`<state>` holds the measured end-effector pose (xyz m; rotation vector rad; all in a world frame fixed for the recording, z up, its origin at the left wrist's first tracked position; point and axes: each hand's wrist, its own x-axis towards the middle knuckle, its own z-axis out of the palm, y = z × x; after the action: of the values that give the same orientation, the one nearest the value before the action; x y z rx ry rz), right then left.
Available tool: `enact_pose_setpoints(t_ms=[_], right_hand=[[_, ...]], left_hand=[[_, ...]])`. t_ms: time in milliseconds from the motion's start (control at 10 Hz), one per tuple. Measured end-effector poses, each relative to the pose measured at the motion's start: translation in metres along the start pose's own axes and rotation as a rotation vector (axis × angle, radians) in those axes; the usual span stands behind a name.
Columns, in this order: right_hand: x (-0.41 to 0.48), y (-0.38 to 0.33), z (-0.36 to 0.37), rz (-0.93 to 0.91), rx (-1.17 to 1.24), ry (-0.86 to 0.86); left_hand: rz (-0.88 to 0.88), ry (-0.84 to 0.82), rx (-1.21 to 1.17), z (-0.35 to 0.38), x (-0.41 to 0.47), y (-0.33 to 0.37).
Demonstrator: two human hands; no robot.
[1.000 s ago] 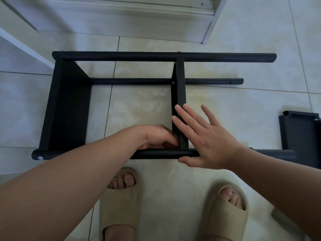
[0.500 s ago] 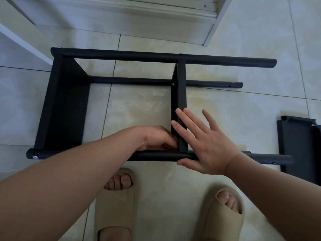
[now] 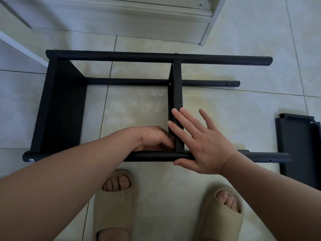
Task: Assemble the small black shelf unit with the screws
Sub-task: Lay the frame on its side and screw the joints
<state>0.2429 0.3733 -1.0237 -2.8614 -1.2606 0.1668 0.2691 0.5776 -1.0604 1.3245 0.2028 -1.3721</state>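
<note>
Assembly under way on a tiled floor: we are working on the small black shelf unit (image 3: 59, 108), which is lying on its side across the pale floor tiles (image 3: 243, 110), just ahead of our feet in beige slippers (image 3: 112, 206). We are pressing our right hand (image 3: 199, 145) flat, fingers straight and spread, onto the edge of the middle panel (image 3: 177, 87) and across the near pole (image 3: 152, 156), pinning the two together. We are reaching our left hand (image 3: 152, 138) inside the frame, fingers curled at the corner where that panel meets the pole. Whether they are pinching a screw we cannot tell, as the fingertips are hidden.

By our reading, we are fixing the middle panel's near corner; the left end is already fastened, with a screw head (image 3: 31, 160) showing at the pole's tip. The next move, as we are judging it, is calling for a screw lined up with the pole's hole and driven in while the right hand is keeping the joint square. A loose panel (image 3: 298, 150) is waiting on the floor at the right, beside the bare pole ends. Beyond the frame, white furniture (image 3: 139, 20) is standing on the same tiles.
</note>
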Motion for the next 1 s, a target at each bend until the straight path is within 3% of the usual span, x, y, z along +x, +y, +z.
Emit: enact_pose_setpoints(t_ms=[100, 300, 600, 800, 1000], right_hand=[[0.0001, 0.0001, 0.0006, 0.002, 0.003, 0.006], [0.0002, -0.0002, 0.0007, 0.008, 0.009, 0.009], [0.0, -0.0005, 0.0001, 0.011, 0.01, 0.003], [0.0, -0.0004, -0.0001, 0.013, 0.016, 0.014], [0.0, -0.0004, -0.0002, 0.011, 0.015, 0.017]], left_hand=[[-0.008, -0.045, -0.069, -0.0005, 0.0002, -0.0008], [-0.01, 0.005, 0.082, 0.0025, -0.0025, 0.0025], [0.007, -0.047, -0.084, -0.0013, 0.0009, -0.0016], [-0.008, -0.007, 0.066, 0.0008, 0.0011, 0.0015], [0.017, -0.037, -0.048, -0.0017, 0.0011, -0.0001]])
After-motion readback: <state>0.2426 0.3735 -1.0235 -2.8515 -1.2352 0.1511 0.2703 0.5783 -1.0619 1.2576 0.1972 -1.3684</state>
